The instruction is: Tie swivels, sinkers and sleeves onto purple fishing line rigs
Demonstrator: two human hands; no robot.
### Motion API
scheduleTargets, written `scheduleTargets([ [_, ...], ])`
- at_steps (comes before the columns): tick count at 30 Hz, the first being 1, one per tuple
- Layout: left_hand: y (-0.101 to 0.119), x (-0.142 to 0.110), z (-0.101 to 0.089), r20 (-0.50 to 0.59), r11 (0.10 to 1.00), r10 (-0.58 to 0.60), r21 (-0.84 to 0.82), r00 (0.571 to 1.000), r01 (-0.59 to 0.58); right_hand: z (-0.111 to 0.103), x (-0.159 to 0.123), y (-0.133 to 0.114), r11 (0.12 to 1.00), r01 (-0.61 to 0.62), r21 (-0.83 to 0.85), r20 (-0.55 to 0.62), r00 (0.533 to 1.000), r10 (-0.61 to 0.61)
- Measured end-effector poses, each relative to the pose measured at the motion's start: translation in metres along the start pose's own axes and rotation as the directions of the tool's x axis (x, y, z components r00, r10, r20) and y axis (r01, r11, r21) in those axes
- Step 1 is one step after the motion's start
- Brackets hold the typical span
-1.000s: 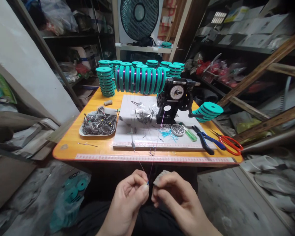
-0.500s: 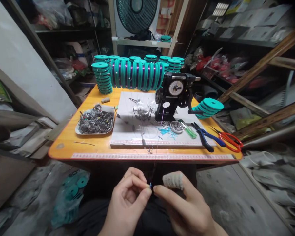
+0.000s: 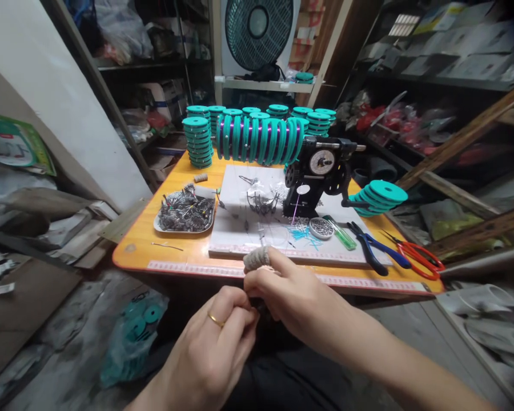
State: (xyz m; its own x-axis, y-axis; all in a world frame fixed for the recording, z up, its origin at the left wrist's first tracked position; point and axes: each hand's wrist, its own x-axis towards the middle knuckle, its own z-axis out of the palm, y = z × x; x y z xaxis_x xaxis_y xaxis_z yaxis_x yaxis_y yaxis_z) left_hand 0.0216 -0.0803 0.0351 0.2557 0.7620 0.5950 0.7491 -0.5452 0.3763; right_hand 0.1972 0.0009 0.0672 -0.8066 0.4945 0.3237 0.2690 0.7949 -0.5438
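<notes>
My left hand [image 3: 216, 337], with a gold ring, is closed just beyond the table's front edge. Its fingertips pinch a thin line, hidden here by the fingers. Close against it, my right hand [image 3: 289, 288] is closed too; what its fingers hold is hidden. Beige tape [image 3: 256, 260] wraps one right finger, which reaches over the ruler strip. Behind the hands lies a white board [image 3: 231, 237] with dark sinkers [image 3: 263, 202], cut blue pieces [image 3: 304, 235] and a round dish of small metal parts [image 3: 321, 228]. Teal spools [image 3: 261, 137] wound with purple line sit on a black winder [image 3: 310, 177].
A tray of wire-and-sinker pieces [image 3: 186, 211] stands at left. Blue-handled pliers [image 3: 374, 248], red-handled scissors [image 3: 420, 260] and a green case [image 3: 342, 234] lie at right. More spool stacks [image 3: 198, 142] line the back. A bag of spools [image 3: 132, 337] rests on the floor.
My right hand has crossed leftward and up, closing against my left hand. My left hand has turned knuckles up, hiding the small blue piece on the line. The view has shifted left.
</notes>
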Motion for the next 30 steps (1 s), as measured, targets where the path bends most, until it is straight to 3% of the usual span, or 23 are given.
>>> scheduleTargets([
  [4, -0.003, 0.0, -0.001, -0.03, 0.968, 0.191, 0.172, 0.981, -0.183, 0.002, 0.013, -0.004, 0.994, -0.014, -0.107, -0.038, 0.999, 0.01],
  [6, -0.005, -0.001, 0.001, -0.037, 0.956, 0.248, 0.17, 0.968, -0.238, 0.006, 0.012, -0.004, 0.991, -0.019, -0.134, -0.069, 0.998, 0.01],
  [7, -0.006, -0.002, 0.003, -0.031, 0.976, 0.201, 0.095, 0.979, -0.197, 0.008, 0.009, -0.004, 0.991, 0.005, -0.131, -0.114, 0.993, -0.02],
  [9, -0.008, -0.004, 0.008, 0.04, 0.976, -0.091, -0.197, 0.995, 0.097, 0.015, -0.001, -0.003, 0.99, 0.075, -0.122, -0.273, 0.956, -0.106],
  [10, -0.009, -0.006, 0.012, 0.116, 0.876, -0.292, -0.366, 0.949, 0.314, 0.019, -0.008, -0.002, 0.988, 0.091, -0.121, -0.366, 0.921, -0.13],
  [11, -0.009, -0.009, 0.015, 0.213, 0.694, -0.47, -0.51, 0.856, 0.508, 0.023, -0.015, -0.002, 0.992, 0.079, -0.103, -0.445, 0.888, -0.117],
  [12, -0.009, -0.011, 0.02, 0.311, 0.466, -0.601, -0.612, 0.736, 0.639, 0.028, -0.023, -0.002, 0.998, 0.033, -0.053, -0.488, 0.871, -0.054],
  [14, -0.005, -0.014, 0.029, 0.469, 0.038, -0.708, -0.721, 0.527, 0.692, 0.039, -0.036, -0.003, 0.982, -0.122, 0.143, -0.435, 0.883, 0.173],
  [16, 0.001, -0.015, 0.037, 0.562, -0.211, -0.705, -0.749, 0.433, 0.628, 0.051, -0.044, -0.004, 0.889, -0.277, 0.364, -0.28, 0.878, 0.388],
  [19, 0.009, -0.014, 0.045, 0.608, -0.336, -0.678, -0.756, 0.412, 0.562, 0.065, -0.05, -0.005, 0.749, -0.379, 0.544, -0.197, 0.81, 0.553],
  [22, 0.012, -0.013, 0.049, 0.628, -0.372, -0.651, -0.753, 0.426, 0.543, 0.07, -0.055, -0.007, 0.757, -0.342, 0.557, -0.266, 0.789, 0.553],
  [24, 0.013, -0.013, 0.051, 0.662, -0.408, -0.614, -0.732, 0.43, 0.546, 0.069, -0.061, -0.008, 0.852, -0.268, 0.449, -0.348, 0.826, 0.443],
  [26, 0.013, -0.014, 0.054, 0.714, -0.451, -0.556, -0.69, 0.426, 0.567, 0.065, -0.068, -0.007, 0.957, -0.173, 0.231, -0.433, 0.863, 0.261],
  [30, 0.015, -0.016, 0.062, 0.774, -0.491, -0.475, -0.628, 0.418, 0.604, 0.056, -0.08, -0.001, 0.982, -0.074, -0.173, -0.477, 0.879, -0.017],
])
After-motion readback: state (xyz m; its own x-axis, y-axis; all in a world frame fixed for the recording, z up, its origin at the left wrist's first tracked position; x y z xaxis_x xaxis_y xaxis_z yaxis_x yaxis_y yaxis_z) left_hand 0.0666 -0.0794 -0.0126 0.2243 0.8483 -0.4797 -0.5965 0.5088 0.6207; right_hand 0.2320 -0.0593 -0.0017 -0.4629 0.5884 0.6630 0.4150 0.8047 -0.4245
